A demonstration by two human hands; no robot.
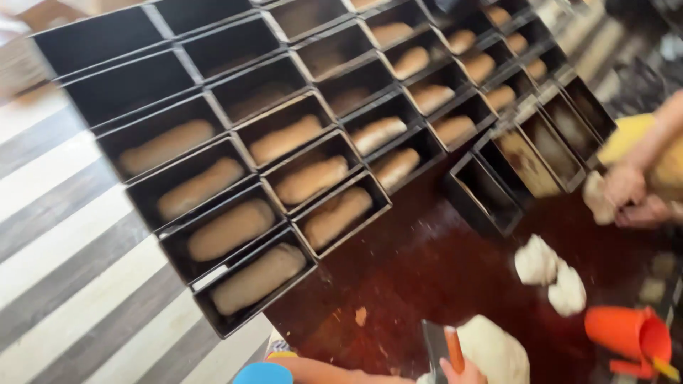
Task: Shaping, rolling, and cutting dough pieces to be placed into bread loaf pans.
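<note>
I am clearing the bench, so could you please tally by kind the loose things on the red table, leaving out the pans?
Dough pieces lying free: 3
Dough piece in the other person's hands: 1
Scraper with orange handle: 1
Orange jug: 1
Total: 6, small crumbs not counted.

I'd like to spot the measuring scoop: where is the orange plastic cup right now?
The orange plastic cup lies on its side at the lower right of the dark red table, just right of two small dough lumps.

Loaf tins (235,178) left; dough lumps (551,274) right, perhaps on table (427,270).
</note>
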